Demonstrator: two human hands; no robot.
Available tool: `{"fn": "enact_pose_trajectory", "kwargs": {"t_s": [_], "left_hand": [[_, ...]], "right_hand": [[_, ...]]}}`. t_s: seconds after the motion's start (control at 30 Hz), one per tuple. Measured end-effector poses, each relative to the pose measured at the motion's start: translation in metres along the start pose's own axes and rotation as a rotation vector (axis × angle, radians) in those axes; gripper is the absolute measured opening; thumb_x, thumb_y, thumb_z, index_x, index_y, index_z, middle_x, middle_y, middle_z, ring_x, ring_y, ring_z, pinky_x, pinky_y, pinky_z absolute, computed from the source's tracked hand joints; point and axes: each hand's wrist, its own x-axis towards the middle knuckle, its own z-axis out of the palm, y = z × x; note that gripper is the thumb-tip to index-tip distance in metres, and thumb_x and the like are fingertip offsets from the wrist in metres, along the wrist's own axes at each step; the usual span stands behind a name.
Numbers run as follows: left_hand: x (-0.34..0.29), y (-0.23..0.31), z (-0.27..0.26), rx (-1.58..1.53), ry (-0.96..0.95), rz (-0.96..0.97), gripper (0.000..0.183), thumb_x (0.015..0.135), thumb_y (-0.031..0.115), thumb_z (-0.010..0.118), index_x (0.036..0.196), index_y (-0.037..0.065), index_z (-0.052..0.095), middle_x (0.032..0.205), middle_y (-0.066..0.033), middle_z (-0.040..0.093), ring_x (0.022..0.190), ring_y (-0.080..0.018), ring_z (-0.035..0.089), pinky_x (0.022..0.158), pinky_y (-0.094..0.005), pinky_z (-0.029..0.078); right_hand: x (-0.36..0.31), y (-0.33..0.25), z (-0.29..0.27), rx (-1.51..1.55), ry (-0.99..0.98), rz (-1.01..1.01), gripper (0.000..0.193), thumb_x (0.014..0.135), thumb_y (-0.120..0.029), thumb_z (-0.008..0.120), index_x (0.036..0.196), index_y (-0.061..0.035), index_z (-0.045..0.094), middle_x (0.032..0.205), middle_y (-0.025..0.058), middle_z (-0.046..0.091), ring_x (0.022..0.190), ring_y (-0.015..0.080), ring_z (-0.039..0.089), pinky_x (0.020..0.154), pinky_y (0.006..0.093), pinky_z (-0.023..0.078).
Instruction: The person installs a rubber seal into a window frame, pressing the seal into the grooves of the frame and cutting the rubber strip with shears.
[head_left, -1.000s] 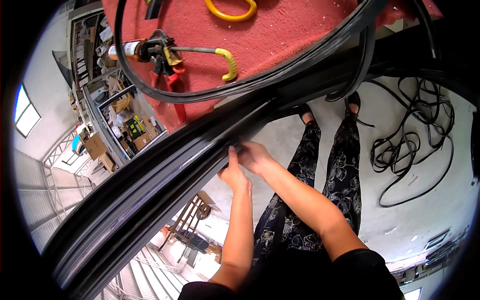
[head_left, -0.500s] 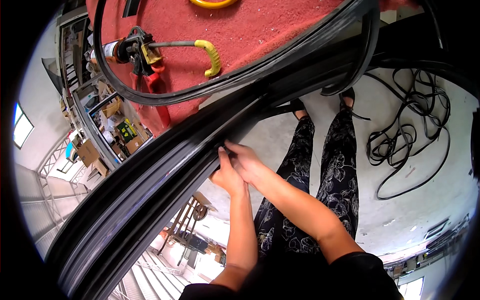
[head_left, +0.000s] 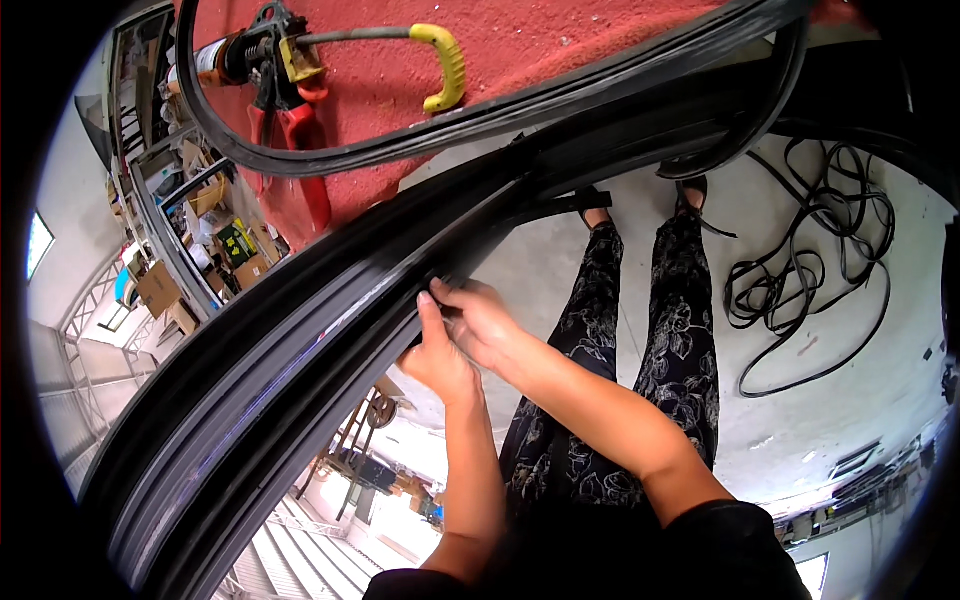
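A long, grooved black profile (head_left: 300, 345), bent by the lens, runs from the lower left to the upper right in front of me. My left hand (head_left: 438, 362) is closed on its near edge, the thumb lying on top and the fingers curled beneath. Right beside it, my right hand (head_left: 485, 322) pinches the same edge, with thumb and fingertips against the black rim. The fingers' undersides are hidden. A narrow grey-black strip (head_left: 455, 238) lies along the profile beyond my hands. Under the profile's far part, a flat black strip end (head_left: 570, 207) sticks out.
A red-covered surface (head_left: 370, 190) carries a caulking gun (head_left: 300, 75) with a yellow hooked rod. A black rubber loop (head_left: 400, 145) hangs over its edge. Tangled black strip (head_left: 810, 270) lies on the floor to the right. Shelves of boxes (head_left: 225, 230) stand at left.
Both hands have shifted slightly left along the near edge, still gripping it. The view has tilted a little, so the caulking gun and red surface sit higher.
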Motion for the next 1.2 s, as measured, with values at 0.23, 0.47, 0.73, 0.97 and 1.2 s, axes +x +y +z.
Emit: {"fn": "enact_pose_trajectory", "kwargs": {"t_s": [0.23, 0.47, 0.73, 0.97, 1.2], "left_hand": [[0.003, -0.004, 0.003, 0.095, 0.108, 0.134, 0.031, 0.086, 0.003, 0.064, 0.112, -0.012, 0.056, 0.11, -0.0172, 0.063, 0.093, -0.0204, 0.062, 0.081, -0.03, 0.052], [0.003, -0.014, -0.002, -0.057, 0.001, -0.017, 0.037, 0.085, 0.009, 0.07, 0.116, -0.008, 0.056, 0.11, -0.0131, 0.063, 0.089, -0.0169, 0.061, 0.078, -0.0272, 0.05], [0.013, -0.078, 0.031, -0.009, -0.063, -0.16, 0.04, 0.083, 0.005, 0.07, 0.119, -0.003, 0.055, 0.117, -0.0092, 0.06, 0.105, -0.019, 0.056, 0.096, -0.0313, 0.041], [0.008, -0.093, 0.052, -0.103, -0.05, -0.125, 0.031, 0.086, 0.002, 0.065, 0.115, -0.004, 0.056, 0.112, -0.0095, 0.061, 0.1, -0.0191, 0.058, 0.09, -0.031, 0.046], [0.004, -0.093, 0.06, -0.041, -0.06, -0.019, 0.026, 0.087, 0.002, 0.062, 0.112, -0.004, 0.057, 0.11, -0.0104, 0.061, 0.094, -0.0186, 0.059, 0.085, -0.0307, 0.048]], "right_hand": [[-0.005, -0.001, 0.002, -0.053, -0.039, 0.035, 0.037, 0.093, -0.018, 0.06, 0.118, 0.007, 0.049, 0.11, 0.0125, 0.058, 0.102, 0.0203, 0.057, 0.087, 0.0336, 0.049], [-0.003, 0.004, -0.004, -0.092, 0.034, 0.021, 0.045, 0.095, -0.028, 0.056, 0.126, 0.0028, 0.046, 0.12, 0.0115, 0.054, 0.109, 0.0225, 0.054, 0.092, 0.0356, 0.046], [0.072, -0.037, -0.08, 0.014, 0.187, -0.062, 0.027, 0.095, -0.025, 0.056, 0.103, 0.0004, 0.058, 0.092, 0.0102, 0.062, 0.086, 0.0217, 0.059, 0.078, 0.034, 0.05], [0.071, -0.044, -0.073, 0.277, 0.167, 0.071, 0.038, 0.1, -0.025, 0.045, 0.119, 0.0083, 0.051, 0.113, 0.0156, 0.06, 0.103, 0.0234, 0.056, 0.088, 0.0305, 0.045], [0.085, -0.041, -0.09, -0.202, 0.248, -0.066, 0.039, 0.1, -0.026, 0.044, 0.109, 0.0095, 0.056, 0.102, 0.0136, 0.063, 0.093, 0.0243, 0.057, 0.085, 0.0327, 0.044]]}}
